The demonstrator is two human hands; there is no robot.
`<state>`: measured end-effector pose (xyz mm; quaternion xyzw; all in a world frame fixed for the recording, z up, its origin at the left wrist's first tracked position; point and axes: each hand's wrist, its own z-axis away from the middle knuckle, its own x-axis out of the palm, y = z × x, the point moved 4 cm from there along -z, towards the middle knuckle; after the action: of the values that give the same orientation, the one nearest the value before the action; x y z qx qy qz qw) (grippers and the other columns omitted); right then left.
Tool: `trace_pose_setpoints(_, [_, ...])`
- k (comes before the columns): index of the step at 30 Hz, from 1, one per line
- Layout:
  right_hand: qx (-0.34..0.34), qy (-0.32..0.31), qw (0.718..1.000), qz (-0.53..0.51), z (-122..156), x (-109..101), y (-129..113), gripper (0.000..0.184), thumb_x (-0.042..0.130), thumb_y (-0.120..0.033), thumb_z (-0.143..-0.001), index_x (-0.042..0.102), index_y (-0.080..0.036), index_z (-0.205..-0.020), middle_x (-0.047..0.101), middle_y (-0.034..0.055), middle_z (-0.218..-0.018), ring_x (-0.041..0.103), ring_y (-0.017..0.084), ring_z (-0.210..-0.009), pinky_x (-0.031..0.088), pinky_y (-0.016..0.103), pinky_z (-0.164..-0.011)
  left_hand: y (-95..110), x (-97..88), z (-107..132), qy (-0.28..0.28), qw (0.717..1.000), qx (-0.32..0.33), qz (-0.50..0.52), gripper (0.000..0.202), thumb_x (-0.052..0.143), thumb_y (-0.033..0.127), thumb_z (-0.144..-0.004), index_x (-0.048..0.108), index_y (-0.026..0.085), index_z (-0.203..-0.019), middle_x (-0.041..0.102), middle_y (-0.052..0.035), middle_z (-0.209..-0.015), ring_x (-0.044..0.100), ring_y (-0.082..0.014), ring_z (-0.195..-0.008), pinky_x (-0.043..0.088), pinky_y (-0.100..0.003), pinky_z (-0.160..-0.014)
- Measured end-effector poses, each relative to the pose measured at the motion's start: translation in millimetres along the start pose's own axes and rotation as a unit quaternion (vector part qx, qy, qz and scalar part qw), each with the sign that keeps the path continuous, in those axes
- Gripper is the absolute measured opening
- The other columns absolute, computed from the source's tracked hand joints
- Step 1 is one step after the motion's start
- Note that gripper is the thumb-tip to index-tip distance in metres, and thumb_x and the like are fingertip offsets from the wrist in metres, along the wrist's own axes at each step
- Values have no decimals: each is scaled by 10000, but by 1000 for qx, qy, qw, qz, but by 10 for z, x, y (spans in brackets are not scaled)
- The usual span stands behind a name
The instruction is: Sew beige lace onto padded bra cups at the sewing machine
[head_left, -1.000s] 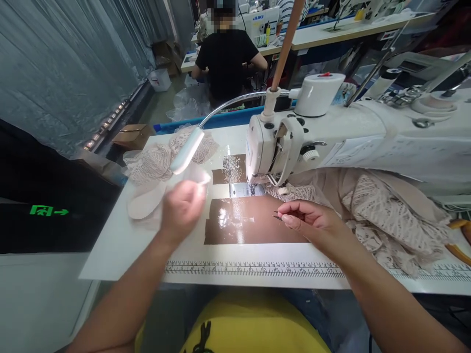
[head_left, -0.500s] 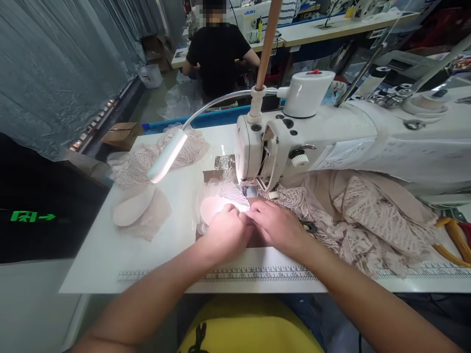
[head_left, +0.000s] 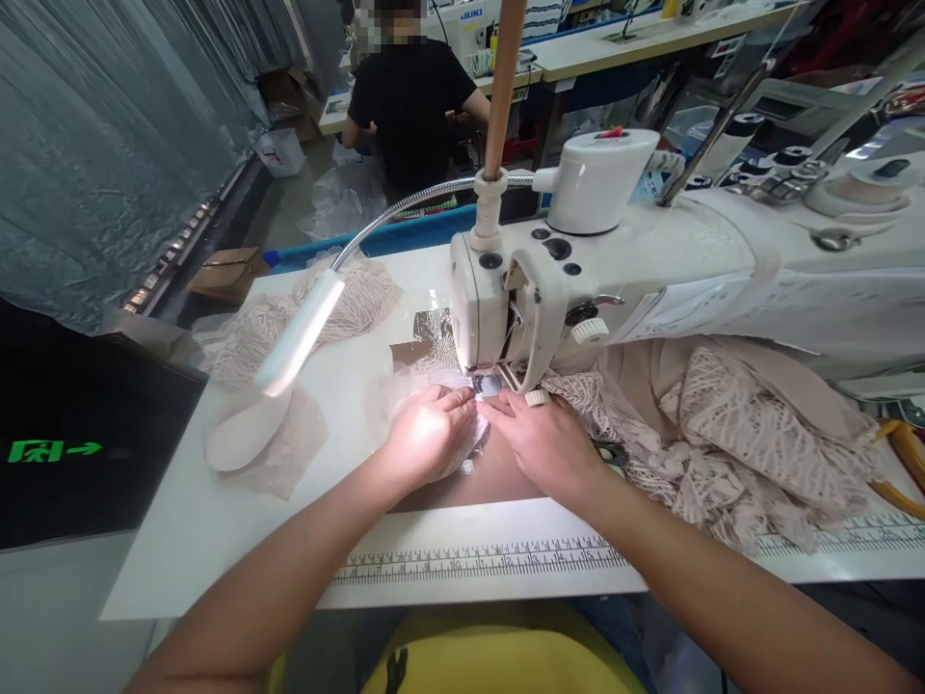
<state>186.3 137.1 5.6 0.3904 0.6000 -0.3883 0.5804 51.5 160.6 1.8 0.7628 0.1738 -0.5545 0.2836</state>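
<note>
A pale pink piece of lace fabric (head_left: 400, 390) lies at the needle area of a white sewing machine (head_left: 466, 299). My left hand (head_left: 426, 434) is closed on this lace, its bent fingertips just in front of the presser foot, with some lace showing below the palm. Close on the right, my right hand (head_left: 549, 443) has its fingers together, thumb and forefinger pinching at the lace's edge. The fingertips of both hands almost meet, and the exact grip is partly hidden. Brown sheeting (head_left: 498, 472) covers the bed beneath the hands.
Left on the table lie a lace pile (head_left: 347, 308) and a pale oval cup (head_left: 246, 434) on thin fabric. A lit lamp (head_left: 300, 333) hangs above them. Bunched lace (head_left: 723, 424) fills the right side, near orange-handled scissors (head_left: 903, 463). A person (head_left: 415, 116) sits ahead.
The lace has turned, and its rounded part now lies under my left hand. My hands have drawn slightly apart, the left going leftward. The whole view has shifted a little.
</note>
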Motion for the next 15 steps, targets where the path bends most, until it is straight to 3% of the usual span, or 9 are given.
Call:
trace_pose_setpoints(5, [33, -13, 999, -16, -47, 9, 3, 457, 449, -119, -843, 594, -281, -1244, 662, 106, -1050, 563, 242, -857, 389, 339, -652, -111, -68, -83, -10, 1000, 20, 13, 319, 377, 203, -936, 671, 134, -1038, 684, -139, -1088, 622, -222, -910, 487, -372, -808])
trace_pose_setpoints(15, [19, 2, 1000, -22, -11, -7, -26, 469, 467, -42, -800, 622, -255, -1189, 661, 61, -1052, 538, 181, -782, 365, 285, -596, -213, -51, -21, 24, 999, 30, 23, 325, 468, 248, -919, 651, 114, -1152, 667, -116, -1171, 597, -236, -937, 509, -396, -815])
